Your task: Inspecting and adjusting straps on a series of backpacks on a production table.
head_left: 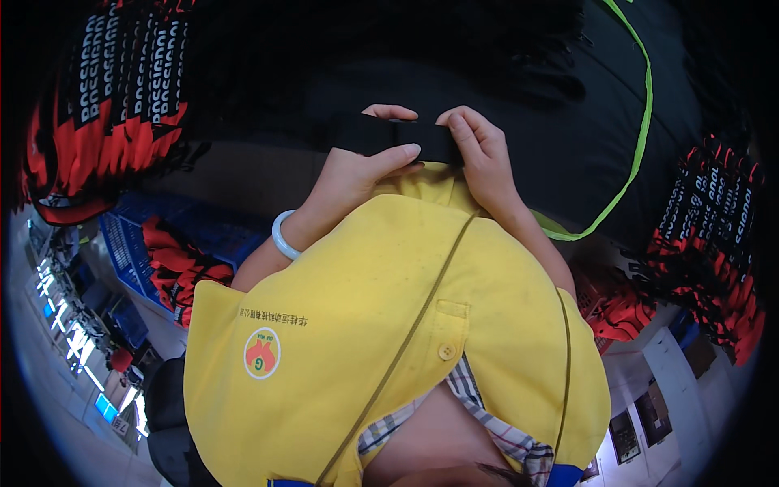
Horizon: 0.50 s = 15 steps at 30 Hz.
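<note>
In front of my yellow shirt, both hands work on a black fabric piece (436, 140). My left hand (361, 165) is closed on its left part, with the thumb in front and a finger behind the upper edge. Gripping the right end is my right hand (484, 154), its thumb and fingertips pinched together. The fabric is dark against a dark background, so its full outline and kind cannot be made out. Beyond the hands spreads a large black cloth surface (535, 154), with dark, glove-like shapes near its far side.
Red and black stacks of what look like gloves stand at the far left (134, 97) and right (706, 235). A lime-green strap (645, 105) curves along the right. A blue crate (122, 252) holding red items (174, 264) is at left. More red items (621, 304) lie at lower right.
</note>
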{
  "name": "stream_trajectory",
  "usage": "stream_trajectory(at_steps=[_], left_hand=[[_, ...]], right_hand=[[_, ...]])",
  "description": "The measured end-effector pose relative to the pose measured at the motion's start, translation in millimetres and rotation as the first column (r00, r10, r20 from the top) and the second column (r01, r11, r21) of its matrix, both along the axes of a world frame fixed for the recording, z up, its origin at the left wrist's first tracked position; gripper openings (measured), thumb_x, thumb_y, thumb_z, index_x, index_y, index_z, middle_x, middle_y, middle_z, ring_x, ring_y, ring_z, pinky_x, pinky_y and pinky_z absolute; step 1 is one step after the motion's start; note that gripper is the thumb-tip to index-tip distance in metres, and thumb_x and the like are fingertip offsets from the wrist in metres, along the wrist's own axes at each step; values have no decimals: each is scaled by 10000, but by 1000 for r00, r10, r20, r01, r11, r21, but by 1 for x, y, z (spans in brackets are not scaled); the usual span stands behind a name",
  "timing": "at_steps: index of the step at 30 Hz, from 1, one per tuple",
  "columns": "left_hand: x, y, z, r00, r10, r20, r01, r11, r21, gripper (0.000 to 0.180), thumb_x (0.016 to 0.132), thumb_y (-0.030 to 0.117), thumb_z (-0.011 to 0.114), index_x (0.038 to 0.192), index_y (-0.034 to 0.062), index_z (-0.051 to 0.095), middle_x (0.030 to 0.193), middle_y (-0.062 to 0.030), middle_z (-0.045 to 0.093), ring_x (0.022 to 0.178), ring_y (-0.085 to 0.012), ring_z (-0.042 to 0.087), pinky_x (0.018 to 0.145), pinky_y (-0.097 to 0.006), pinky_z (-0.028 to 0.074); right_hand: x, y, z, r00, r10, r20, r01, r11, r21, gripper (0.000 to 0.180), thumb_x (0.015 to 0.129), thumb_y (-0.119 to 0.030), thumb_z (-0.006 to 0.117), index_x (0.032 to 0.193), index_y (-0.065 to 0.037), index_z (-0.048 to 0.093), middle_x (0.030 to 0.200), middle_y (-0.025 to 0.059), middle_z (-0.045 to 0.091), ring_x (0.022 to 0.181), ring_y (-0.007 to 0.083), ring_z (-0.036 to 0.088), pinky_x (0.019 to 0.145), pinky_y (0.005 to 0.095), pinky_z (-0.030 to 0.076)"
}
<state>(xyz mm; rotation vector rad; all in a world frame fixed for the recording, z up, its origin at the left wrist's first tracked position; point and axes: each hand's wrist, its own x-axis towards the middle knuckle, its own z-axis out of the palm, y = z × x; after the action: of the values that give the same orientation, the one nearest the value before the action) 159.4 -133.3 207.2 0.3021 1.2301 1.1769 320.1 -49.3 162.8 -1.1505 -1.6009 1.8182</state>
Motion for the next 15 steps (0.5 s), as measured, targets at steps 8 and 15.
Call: stream_trajectory(at_steps=[8, 15], left_hand=[[1, 1, -4, 940, -72, -333, 130, 979, 154, 337, 805, -6, 670, 1108, 13, 525, 1003, -67, 544, 862, -116, 605, 738, -224, 537], [-1, 2, 1, 996, 17, -88, -16, 1000, 5, 353, 830, 3, 648, 1145, 49, 495, 1052, -53, 503, 944, -117, 565, 769, -259, 551]], right_hand=[[-1, 7, 5, 990, 32, -138, 15, 945, 326, 127, 813, -34, 648, 940, -30, 636, 875, 45, 627, 875, 160, 578, 791, 272, 437], [5, 14, 1, 982, -134, -129, 175, 902, 394, 31, 872, -26, 596, 860, -12, 571, 875, 35, 569, 800, 128, 534, 721, 227, 411]])
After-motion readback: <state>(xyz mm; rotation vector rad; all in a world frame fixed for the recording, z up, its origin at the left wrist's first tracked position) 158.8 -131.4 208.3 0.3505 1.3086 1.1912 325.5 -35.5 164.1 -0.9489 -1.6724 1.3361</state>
